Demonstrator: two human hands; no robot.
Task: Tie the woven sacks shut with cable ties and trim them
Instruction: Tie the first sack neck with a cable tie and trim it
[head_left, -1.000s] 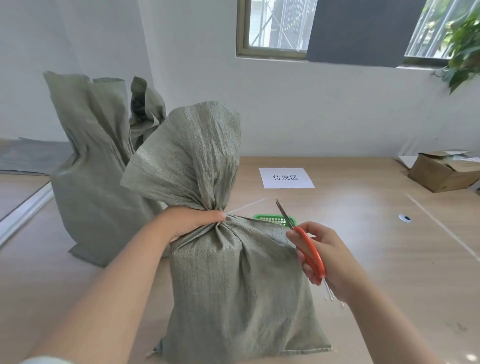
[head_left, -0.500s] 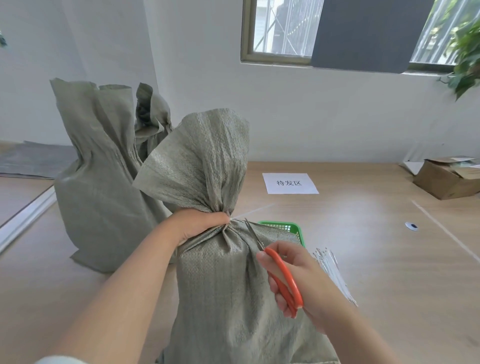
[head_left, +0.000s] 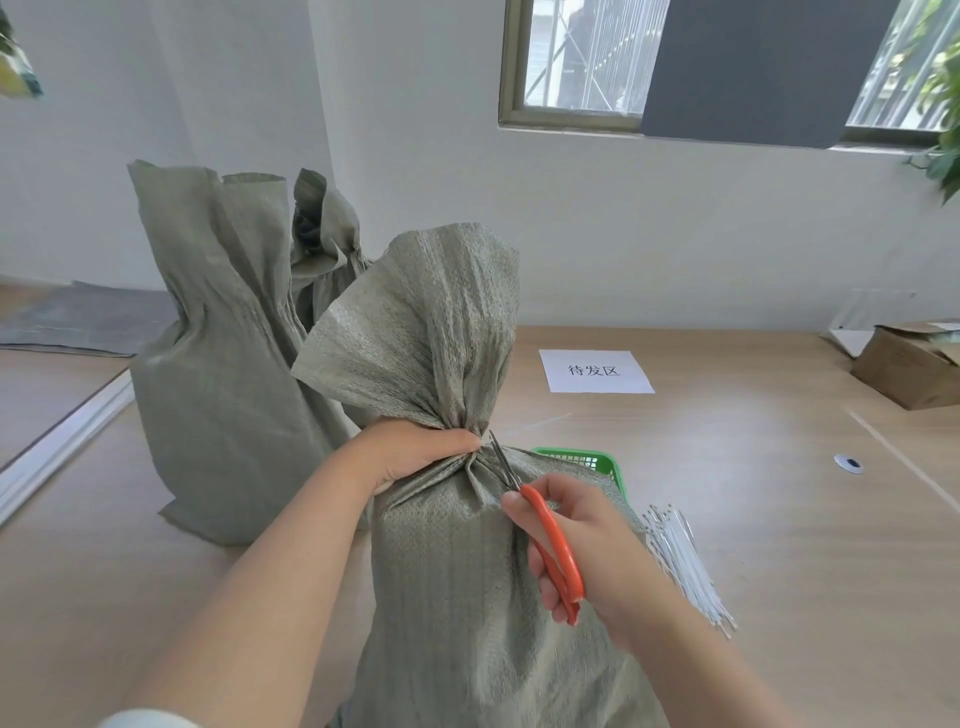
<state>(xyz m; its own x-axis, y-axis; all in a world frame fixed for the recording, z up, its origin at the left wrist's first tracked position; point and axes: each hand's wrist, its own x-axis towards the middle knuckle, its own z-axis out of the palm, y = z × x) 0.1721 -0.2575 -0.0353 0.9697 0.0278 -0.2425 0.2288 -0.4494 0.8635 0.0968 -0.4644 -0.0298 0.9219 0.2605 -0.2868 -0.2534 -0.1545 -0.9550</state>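
A grey-green woven sack stands upright in front of me, its neck gathered. My left hand grips that neck from the left. A thin white cable tie tail sticks out to the right from the neck. My right hand holds orange-handled scissors, blades pointing up-left with the tips at the neck beside my left thumb. Two more sacks stand behind on the left: a tall one and a smaller one behind it.
A bundle of white cable ties lies on the wooden table right of the sack. A green basket peeks out behind the sack. A white paper label, a cardboard box and a small round disc lie farther back.
My right hand has carried the scissors left and up, from beside the sack to the tied neck. My left hand has kept its grip on the neck.
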